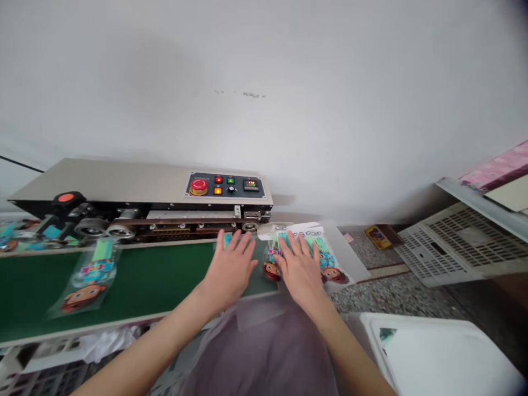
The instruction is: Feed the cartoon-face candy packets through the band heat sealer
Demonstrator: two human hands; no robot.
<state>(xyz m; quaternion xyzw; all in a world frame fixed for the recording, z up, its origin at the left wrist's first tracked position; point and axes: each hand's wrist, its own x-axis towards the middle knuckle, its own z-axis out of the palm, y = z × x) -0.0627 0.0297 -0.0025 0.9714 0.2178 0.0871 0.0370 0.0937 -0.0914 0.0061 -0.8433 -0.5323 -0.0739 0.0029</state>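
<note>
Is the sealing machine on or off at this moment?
The sealing machine is on: lamps on its control panel glow red, green and orange, and its display shows lit digits.

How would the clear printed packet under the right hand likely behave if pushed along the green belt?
Probably floppy: the packet is thin clear film lying flat under the right hand, its edge reaching past the belt. Likely light and slippery, since the film looks glossy. It lies flat, so rolling or tipping seems unlikely.

Soft even daylight, warped edges
</note>
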